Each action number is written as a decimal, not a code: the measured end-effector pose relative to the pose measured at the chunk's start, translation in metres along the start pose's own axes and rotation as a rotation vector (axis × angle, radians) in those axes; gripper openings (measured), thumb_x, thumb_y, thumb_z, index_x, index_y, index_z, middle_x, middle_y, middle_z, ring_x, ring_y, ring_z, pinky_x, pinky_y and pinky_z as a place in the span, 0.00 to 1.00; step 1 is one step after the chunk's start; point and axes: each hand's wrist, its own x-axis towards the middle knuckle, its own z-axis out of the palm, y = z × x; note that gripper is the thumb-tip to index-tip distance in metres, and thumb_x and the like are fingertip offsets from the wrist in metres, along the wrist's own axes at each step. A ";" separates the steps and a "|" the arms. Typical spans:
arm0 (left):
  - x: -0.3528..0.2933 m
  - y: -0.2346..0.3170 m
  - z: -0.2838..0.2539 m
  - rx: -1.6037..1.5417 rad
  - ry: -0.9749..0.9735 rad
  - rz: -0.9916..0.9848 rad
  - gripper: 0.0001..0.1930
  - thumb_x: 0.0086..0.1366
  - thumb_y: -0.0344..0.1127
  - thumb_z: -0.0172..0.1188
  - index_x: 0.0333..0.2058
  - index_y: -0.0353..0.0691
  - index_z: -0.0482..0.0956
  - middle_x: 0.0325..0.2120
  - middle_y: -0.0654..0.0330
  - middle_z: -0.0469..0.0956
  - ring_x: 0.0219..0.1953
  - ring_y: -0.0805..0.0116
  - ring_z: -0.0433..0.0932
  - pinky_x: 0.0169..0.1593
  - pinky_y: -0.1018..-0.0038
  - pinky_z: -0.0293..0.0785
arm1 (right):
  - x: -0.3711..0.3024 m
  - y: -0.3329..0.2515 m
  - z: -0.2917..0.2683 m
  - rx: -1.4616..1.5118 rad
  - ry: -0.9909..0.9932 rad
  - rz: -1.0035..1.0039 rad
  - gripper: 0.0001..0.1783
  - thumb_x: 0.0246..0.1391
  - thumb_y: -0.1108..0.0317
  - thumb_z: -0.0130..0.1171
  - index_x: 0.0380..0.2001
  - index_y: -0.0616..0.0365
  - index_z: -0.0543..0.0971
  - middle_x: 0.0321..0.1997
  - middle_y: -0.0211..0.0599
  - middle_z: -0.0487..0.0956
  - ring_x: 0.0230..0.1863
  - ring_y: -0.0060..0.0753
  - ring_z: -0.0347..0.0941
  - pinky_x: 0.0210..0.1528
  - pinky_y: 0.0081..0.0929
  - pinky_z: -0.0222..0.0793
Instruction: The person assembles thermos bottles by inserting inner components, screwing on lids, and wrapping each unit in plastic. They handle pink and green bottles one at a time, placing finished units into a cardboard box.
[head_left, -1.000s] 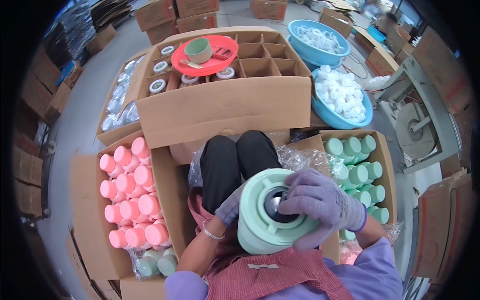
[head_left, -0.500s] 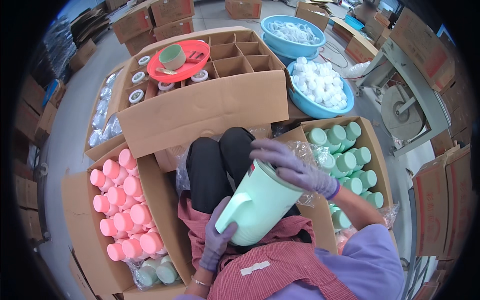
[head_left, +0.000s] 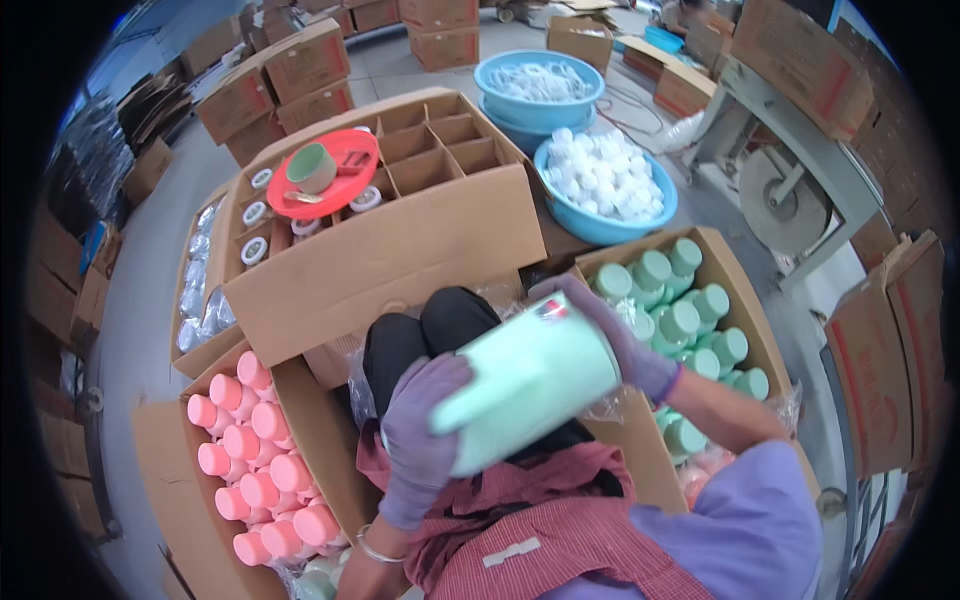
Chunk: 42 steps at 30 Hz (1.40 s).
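Observation:
Above my lap a mint-green jug (head_left: 540,375) with a side handle lies nearly sideways, a small red mark near its upper end. My left hand (head_left: 415,430), in a greyish-purple glove, is closed round its handle side near the lower end. Against the opposite end, my gloved right hand (head_left: 620,340) grips the jug; its fingertips are partly hidden behind it. To my right stands a carton of mint-green bottle-like pieces (head_left: 680,320). Pink pieces (head_left: 260,490) of similar shape fill a carton on my left.
Ahead is a divided carton (head_left: 400,230) holding several white-lidded containers. A red tray (head_left: 360,145) with a green cup (head_left: 312,168) rests on it. Blue basins hold white caps (head_left: 605,175) and pale rings (head_left: 540,82). A metal stand (head_left: 800,150) is at right; another person is far back.
The jug has tipped from leaning upright to nearly sideways, its top end swinging right. My left hand has shifted up along it, and the view has turned slightly.

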 end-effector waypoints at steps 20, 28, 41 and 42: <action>-0.091 -0.032 -0.019 -0.336 0.026 -0.728 0.36 0.62 0.28 0.62 0.67 0.28 0.57 0.49 0.54 0.77 0.49 0.68 0.76 0.54 0.73 0.73 | 0.057 0.002 0.004 -0.407 -0.282 -0.186 0.27 0.73 0.53 0.39 0.66 0.58 0.66 0.68 0.38 0.66 0.69 0.33 0.61 0.69 0.32 0.56; 0.012 -0.007 -0.040 -0.346 -0.709 -1.042 0.48 0.51 0.48 0.74 0.67 0.38 0.62 0.38 0.58 0.82 0.34 0.72 0.79 0.43 0.74 0.76 | 0.056 0.009 0.016 -0.851 -0.739 -0.577 0.42 0.57 0.47 0.55 0.69 0.61 0.62 0.75 0.48 0.56 0.76 0.49 0.48 0.74 0.42 0.43; -0.016 -0.038 -0.047 -0.488 -0.553 -1.082 0.51 0.44 0.68 0.75 0.56 0.31 0.76 0.25 0.65 0.80 0.20 0.81 0.73 0.23 0.81 0.70 | 0.072 -0.002 0.011 -1.098 -0.603 -0.715 0.16 0.57 0.53 0.59 0.36 0.54 0.79 0.35 0.37 0.77 0.39 0.42 0.76 0.44 0.40 0.72; -0.013 -0.039 -0.046 -0.476 -0.578 -1.076 0.51 0.43 0.69 0.74 0.56 0.31 0.76 0.26 0.65 0.80 0.21 0.81 0.74 0.24 0.80 0.72 | 0.069 -0.006 0.014 -1.224 -0.621 -0.705 0.16 0.58 0.51 0.58 0.35 0.54 0.78 0.35 0.36 0.76 0.38 0.40 0.75 0.42 0.39 0.71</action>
